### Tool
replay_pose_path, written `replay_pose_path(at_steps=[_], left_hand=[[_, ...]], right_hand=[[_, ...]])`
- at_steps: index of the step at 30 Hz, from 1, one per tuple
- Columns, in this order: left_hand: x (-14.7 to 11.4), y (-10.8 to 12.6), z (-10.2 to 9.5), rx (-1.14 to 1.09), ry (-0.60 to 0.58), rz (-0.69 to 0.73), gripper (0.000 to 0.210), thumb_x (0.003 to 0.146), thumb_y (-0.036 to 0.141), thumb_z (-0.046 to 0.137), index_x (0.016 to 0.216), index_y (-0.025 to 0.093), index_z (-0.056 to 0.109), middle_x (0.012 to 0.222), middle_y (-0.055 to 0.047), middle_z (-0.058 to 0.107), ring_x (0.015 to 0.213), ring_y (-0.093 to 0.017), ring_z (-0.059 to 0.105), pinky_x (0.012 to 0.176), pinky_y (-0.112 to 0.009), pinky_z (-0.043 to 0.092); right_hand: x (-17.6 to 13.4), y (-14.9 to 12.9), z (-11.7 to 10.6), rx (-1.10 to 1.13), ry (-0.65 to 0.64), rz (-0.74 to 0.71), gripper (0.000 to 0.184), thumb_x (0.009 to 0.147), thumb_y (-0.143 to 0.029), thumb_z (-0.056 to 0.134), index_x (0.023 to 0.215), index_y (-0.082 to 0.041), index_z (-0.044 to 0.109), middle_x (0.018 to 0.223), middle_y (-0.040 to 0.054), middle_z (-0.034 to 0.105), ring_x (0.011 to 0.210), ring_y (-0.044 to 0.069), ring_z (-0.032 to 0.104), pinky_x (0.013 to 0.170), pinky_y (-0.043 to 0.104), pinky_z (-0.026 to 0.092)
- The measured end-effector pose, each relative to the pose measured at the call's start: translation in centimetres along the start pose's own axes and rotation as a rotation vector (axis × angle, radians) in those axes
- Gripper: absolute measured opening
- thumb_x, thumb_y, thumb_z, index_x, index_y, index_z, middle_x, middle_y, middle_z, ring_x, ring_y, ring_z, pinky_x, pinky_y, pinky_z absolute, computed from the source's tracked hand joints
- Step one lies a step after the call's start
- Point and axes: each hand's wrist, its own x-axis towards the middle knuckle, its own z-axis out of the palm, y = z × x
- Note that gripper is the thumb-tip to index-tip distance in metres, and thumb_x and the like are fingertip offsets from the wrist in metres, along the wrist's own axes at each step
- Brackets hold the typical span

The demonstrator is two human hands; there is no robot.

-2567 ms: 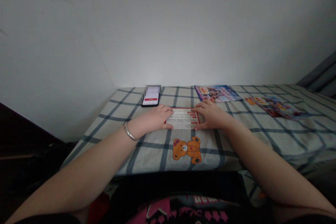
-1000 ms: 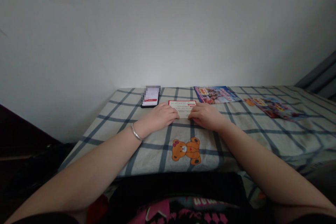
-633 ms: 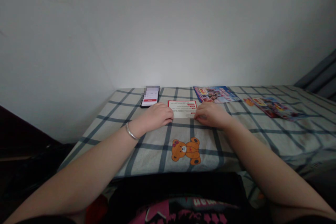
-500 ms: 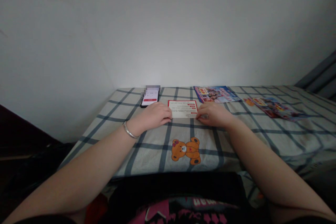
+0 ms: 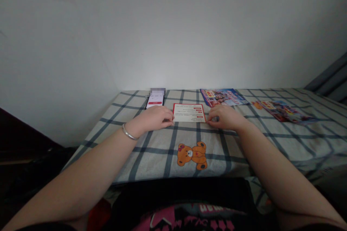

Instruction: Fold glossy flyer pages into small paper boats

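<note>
Wall (image 5: 173,29), pale and scuffed, fills the upper view. Below it the surface (image 5: 159,146), under a checked cloth, far edge running along the wall, right end out of sight. Shirt (image 5: 165,220), black with pink print, just off the near edge.

Two leaflets, bright and picture-covered. The far leaflet (image 5: 225,97) lies by the far edge; the right leaflet (image 5: 287,112) lies farther toward the right end, flat and set askew.

Left hand (image 5: 157,117): fingers curled, tips brought in at the near left corner of a card (image 5: 189,112). Right hand (image 5: 225,117): thumb and forefinger tips close together at the card's near right corner, other fingers bent. Cannot tell whether either hand pinches the card or only touches it.

Card: white, red-bordered, small print with red labels, too small to read. Flat, between the far and near edges, toward the surface's left edge.

Bear (image 5: 192,155), orange, printed on the cloth between card and near edge. Phone (image 5: 155,99), screen lit and partly blurred, near the far left corner, lower end hidden by the left hand. Bracelet (image 5: 127,134), silvery, on the left wrist.
</note>
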Motion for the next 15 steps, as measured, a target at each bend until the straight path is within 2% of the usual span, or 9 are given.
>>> replay_pose_path(at_steps=[5,9,15], left_hand=[[-0.1,0.1,0.0,-0.027,0.015,-0.016,0.015,0.090,0.029,0.062,0.090,0.020,0.073,0.096,-0.004,0.072,0.093,-0.017,0.065,0.085,-0.028,0.047],[-0.1,0.1,0.1,-0.026,0.009,-0.042,0.017,0.091,0.032,0.061,0.091,0.019,0.073,0.094,-0.005,0.072,0.091,-0.017,0.064,0.084,-0.028,0.046],[0.2,0.4,0.3,0.044,0.024,-0.104,0.017,0.091,0.032,0.060,0.094,0.019,0.071,0.091,-0.004,0.070,0.086,-0.018,0.064,0.078,-0.028,0.047]], right_hand=[[0.2,-0.1,0.5,0.071,0.029,-0.042,0.009,0.082,-0.025,0.063,0.078,-0.021,0.069,0.090,0.0045,0.070,0.087,0.018,0.063,0.080,0.031,0.048],[0.6,-0.5,1.3,0.008,0.074,-0.016,0.006,0.080,-0.026,0.066,0.081,-0.020,0.065,0.096,0.0060,0.068,0.094,0.022,0.061,0.084,0.035,0.047],[1.2,-1.2,1.9,-0.048,0.076,0.003,0.025,0.082,-0.024,0.063,0.105,-0.020,0.067,0.106,0.0080,0.070,0.102,0.024,0.060,0.090,0.036,0.046]])
